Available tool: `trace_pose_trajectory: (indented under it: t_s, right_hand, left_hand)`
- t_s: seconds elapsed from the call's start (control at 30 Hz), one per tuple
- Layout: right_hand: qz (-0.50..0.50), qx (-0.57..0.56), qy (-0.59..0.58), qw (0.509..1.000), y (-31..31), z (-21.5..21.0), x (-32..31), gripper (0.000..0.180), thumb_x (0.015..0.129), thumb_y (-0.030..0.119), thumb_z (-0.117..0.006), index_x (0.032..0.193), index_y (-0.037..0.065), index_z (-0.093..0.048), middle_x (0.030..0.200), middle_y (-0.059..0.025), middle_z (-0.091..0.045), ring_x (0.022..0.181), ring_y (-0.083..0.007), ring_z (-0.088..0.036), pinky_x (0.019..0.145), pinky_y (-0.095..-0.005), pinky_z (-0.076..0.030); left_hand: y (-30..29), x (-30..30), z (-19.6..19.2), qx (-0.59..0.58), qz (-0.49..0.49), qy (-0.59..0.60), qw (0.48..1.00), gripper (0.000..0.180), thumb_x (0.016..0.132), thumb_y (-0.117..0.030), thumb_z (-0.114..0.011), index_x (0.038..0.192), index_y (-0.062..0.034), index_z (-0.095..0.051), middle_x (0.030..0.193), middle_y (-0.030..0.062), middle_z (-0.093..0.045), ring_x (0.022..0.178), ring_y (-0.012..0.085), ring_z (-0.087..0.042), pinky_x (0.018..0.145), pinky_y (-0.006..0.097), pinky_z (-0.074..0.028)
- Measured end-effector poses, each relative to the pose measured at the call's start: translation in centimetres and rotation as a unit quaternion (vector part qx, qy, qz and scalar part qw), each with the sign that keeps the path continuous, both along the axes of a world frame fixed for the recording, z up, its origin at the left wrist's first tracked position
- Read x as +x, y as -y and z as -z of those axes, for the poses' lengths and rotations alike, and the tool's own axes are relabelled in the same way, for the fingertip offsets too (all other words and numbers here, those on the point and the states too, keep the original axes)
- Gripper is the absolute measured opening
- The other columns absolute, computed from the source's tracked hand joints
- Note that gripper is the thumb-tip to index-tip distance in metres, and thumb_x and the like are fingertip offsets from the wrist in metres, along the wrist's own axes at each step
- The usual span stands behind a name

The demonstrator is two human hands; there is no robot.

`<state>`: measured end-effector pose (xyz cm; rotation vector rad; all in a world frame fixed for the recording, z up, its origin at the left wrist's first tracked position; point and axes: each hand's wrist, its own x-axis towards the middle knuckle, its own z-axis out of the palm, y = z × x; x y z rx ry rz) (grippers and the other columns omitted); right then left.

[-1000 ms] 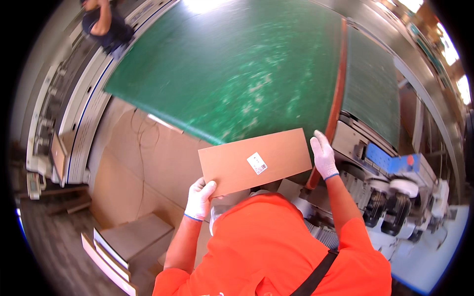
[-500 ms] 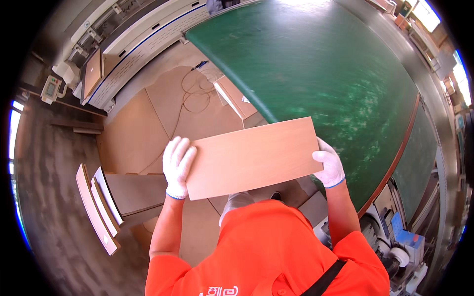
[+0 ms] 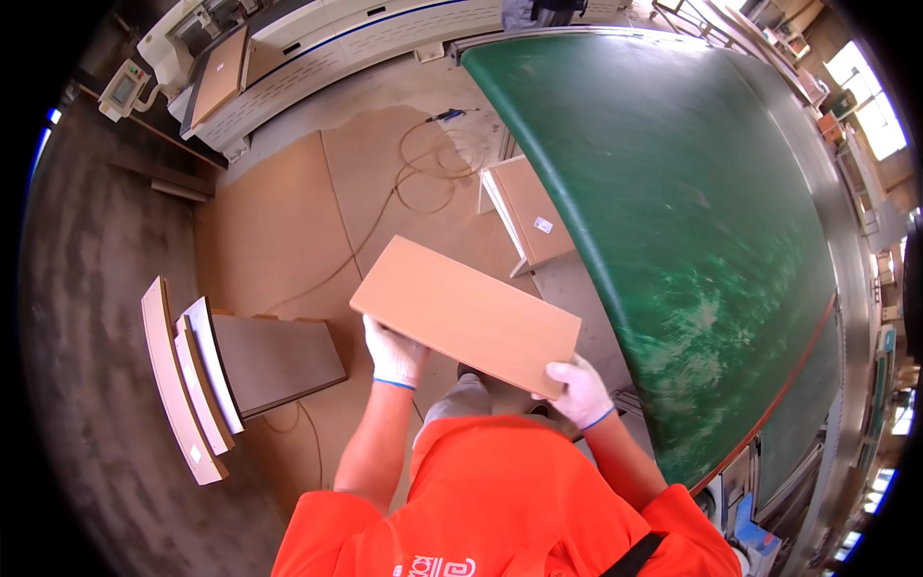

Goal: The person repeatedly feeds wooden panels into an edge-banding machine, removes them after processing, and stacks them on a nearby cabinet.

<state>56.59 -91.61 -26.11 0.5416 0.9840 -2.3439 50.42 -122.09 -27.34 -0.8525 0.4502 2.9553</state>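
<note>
The person carries one rectangular brown board panel (image 3: 468, 314) in the air in front of the chest, level and slightly skewed, clear of everything below it. The left hand (image 3: 394, 352), in a white glove, is clenched on the panel's near-left corner; the right hand (image 3: 580, 389), also gloved, grips the near-right corner from below and the side. Both hands are closed firmly on the panel, neither one loose.

The panel hangs between two places. To the person's right runs the long green-topped machine table (image 3: 692, 221), whose surface near the panel bears no board. To the left, on the brown sheet covering the floor (image 3: 279, 231), lies a low stack of darker panels (image 3: 274, 358) with several pale-edged boards (image 3: 183, 375) leaning or standing at its left side. Another small stack with a white label (image 3: 531, 213) sits just by the table's left edge, farther off.

As a judgement: the work looks like moving panels one at a time, and this one is in mid-carry, off the table and not yet set down (which stack it belongs to cannot be told). Some panels already lie stacked; laying this one down remains.

A looped cable (image 3: 423, 178) lies on the floor sheet beyond the panel.
</note>
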Motion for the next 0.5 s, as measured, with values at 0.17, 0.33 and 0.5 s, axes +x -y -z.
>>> trace_pose_trajectory:
  t_s: [0.17,0.33,0.5]
  right_hand:
    - [-0.026,0.296,-0.156,0.942,4.2,3.5,-0.8,0.04,0.088,0.007,-0.066,0.127,-0.001,-0.064,0.121,-0.0132,-0.07,0.106,-0.0315,-0.071,0.085,-0.0416,-0.059]
    - [-0.202,0.619,-0.587,0.481,3.3,-0.6,-5.3,0.049,0.074,0.005,-0.068,0.122,0.009,-0.069,0.127,-0.0136,-0.068,0.113,-0.0395,-0.065,0.094,-0.0434,-0.054]
    - [-0.087,0.561,-0.297,0.768,1.9,3.3,-2.8,0.061,0.081,0.004,-0.068,0.14,0.005,-0.053,0.149,-0.0169,-0.052,0.134,-0.0367,-0.052,0.109,-0.049,-0.047]
  left_hand:
    - [-3.6,1.6,3.4,0.018,0.128,0.03,0.991,0.09,0.101,-0.07,-0.041,0.159,-0.0021,-0.03,0.164,0.0167,-0.033,0.151,0.0348,-0.031,0.123,0.053,-0.027]
    - [-4.9,0.3,4.1,-0.009,0.21,0.066,0.975,0.058,0.099,-0.031,-0.062,0.144,0.0028,-0.045,0.143,0.0239,-0.055,0.131,0.0369,-0.055,0.114,0.052,-0.043]
    - [-7.4,-1.3,9.2,-0.001,0.181,0.124,0.976,0.051,0.093,-0.009,-0.065,0.14,0.0014,-0.049,0.133,0.0217,-0.062,0.123,0.0387,-0.062,0.108,0.055,-0.05]
